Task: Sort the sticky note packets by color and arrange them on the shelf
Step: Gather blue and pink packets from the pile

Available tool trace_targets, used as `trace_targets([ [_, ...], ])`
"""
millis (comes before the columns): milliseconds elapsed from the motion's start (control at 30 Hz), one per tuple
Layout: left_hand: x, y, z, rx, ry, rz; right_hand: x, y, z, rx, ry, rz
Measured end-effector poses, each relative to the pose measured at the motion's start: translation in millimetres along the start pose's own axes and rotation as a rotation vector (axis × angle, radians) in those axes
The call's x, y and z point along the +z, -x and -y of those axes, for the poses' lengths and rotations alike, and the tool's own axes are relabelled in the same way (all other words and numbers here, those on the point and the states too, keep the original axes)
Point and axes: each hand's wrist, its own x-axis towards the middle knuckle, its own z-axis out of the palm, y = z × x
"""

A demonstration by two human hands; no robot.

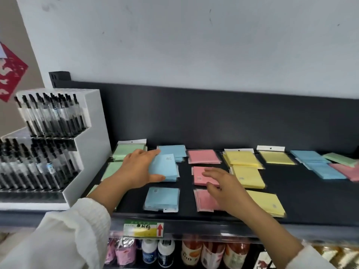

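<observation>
- The left hand (139, 167) is curled around the middle blue packet (165, 168). The fingers are laid over its far edge and the thumb is pressed against its near edge.
- This packet is held tilted, just above a small blue stack in the middle of the blue column.
- The right hand (223, 183) is held open with fingers spread and relaxed, and nothing is gripped. It is placed over the middle pink packet (199, 177); whether it is touched cannot be told.
- The packets are laid on a black shelf (310, 200) in columns by colour.
- Green packets (129, 152) are set at the far left, partly hidden by the left arm.
- A back blue stack (173, 152) and a front blue packet (162, 199) are placed beside them.
- A back pink packet (204, 156) and a front pink packet (203, 202) are seen next, then three yellow stacks (248, 176) in a column.
- A single yellow packet (276, 158) is laid further right.
- At the far right a mixed heap is left, with blue packets (318, 166), a green packet (340, 159) and a pink packet (347, 171) overlapping.
- A white pen display (91, 133) is stood on the left of the shelf.
- A price label (143, 229) is fixed to the shelf's front edge, and bottles (194, 253) are stored below.
</observation>
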Motion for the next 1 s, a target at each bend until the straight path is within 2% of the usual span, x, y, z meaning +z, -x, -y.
trace_targets([
  [133,6.0,-13.3,3.7,-0.042,0.003,0.074,4.1,1.9,0.3,-0.022,0.049,0.017],
  [267,12.3,-28.4,3.5,-0.012,-0.068,0.14,2.7,1.9,-2.8,-0.007,0.059,0.0],
  [433,28.3,-39.6,9.5,-0.025,-0.073,0.355,-3.3,1.2,-4.9,0.02,0.054,-0.011],
  [533,28.8,-42.8,12.7,0.017,-0.044,0.406,-6.7,3.8,-4.8,0.04,0.059,-0.024],
  [600,23.1,-43.5,7.7,0.067,-0.02,0.349,-9.3,4.3,-2.1,0.035,0.059,-0.027],
  [667,14.9,-42.7,-1.4,0.116,0.025,0.223,-11.9,3.6,2.3,0.03,0.064,-0.025],
  [800,2.2,-38.2,-23.9,0.306,0.086,0.008,-16.4,4.1,6.5,0.023,0.09,-0.003],
  [900,0.4,-32.0,-37.6,0.363,0.141,-0.015,-19.4,10.2,1.0,0.012,0.107,0.046],
  [1000,2.7,-26.4,-43.8,0.398,0.1,0.008,-23.4,15.8,-6.3,-0.001,0.126,0.07],
])
